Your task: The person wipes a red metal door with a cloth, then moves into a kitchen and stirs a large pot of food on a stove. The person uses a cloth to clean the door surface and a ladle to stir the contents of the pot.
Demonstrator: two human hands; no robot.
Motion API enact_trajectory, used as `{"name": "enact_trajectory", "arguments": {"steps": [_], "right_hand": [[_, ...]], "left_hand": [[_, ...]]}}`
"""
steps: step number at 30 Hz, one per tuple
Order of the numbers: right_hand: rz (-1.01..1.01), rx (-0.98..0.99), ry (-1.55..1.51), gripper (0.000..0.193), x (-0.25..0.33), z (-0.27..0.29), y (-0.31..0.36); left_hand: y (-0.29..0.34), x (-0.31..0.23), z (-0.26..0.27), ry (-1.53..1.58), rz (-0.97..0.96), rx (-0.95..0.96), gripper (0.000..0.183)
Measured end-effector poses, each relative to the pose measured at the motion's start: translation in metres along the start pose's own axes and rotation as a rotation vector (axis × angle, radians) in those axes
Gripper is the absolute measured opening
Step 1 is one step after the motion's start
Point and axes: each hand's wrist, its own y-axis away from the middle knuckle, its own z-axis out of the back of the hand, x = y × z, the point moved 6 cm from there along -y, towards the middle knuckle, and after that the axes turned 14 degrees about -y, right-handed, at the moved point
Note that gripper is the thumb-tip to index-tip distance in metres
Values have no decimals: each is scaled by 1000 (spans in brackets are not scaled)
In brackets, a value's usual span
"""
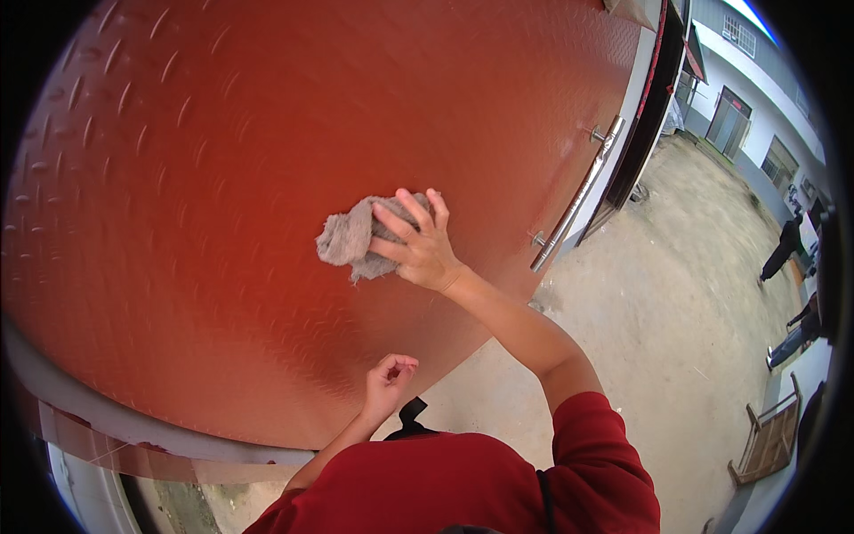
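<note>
A red metal door (267,133) with a raised tread pattern fills most of the view in front of me. My right hand (425,246) presses a crumpled grey rag (349,235) against the middle of its surface. The fingers are spread across the rag, and part of the cloth hangs out to the left of them. Lower down, my left hand (388,384) is held near my chest with its fingers curled in. Nothing shows in that hand, and it seems to be apart from the door.
A long silver pull handle (580,196) runs along the door's right side. Beyond it lies a concrete yard (640,329), with a wooden chair (770,432) at the far right. Two people (786,247) are partly visible by the white building (756,98).
</note>
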Motion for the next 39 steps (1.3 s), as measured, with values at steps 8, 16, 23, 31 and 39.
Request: {"name": "enact_trajectory", "arguments": {"steps": [8, 16, 23, 31, 39], "right_hand": [[-797, -910, -180, 56, -132, 113, -152], [241, -105, -121, 35, 116, -33, -118], [150, -150, 189, 55, 14, 30, -139], [10, -599, 81, 58, 28, 74, -265], [502, 36, -252, 23, 141, -67, -88]], "left_hand": [[-25, 13, 21, -93, -52, 40, 13], [-56, 32, 23, -229, -63, 27, 17], [-53, 9, 38, -207, -180, 55, 14], [-39, 5, 38, -193, -205, 44, 10], [-31, -10, 23, -216, -173, -37, 12]]}}
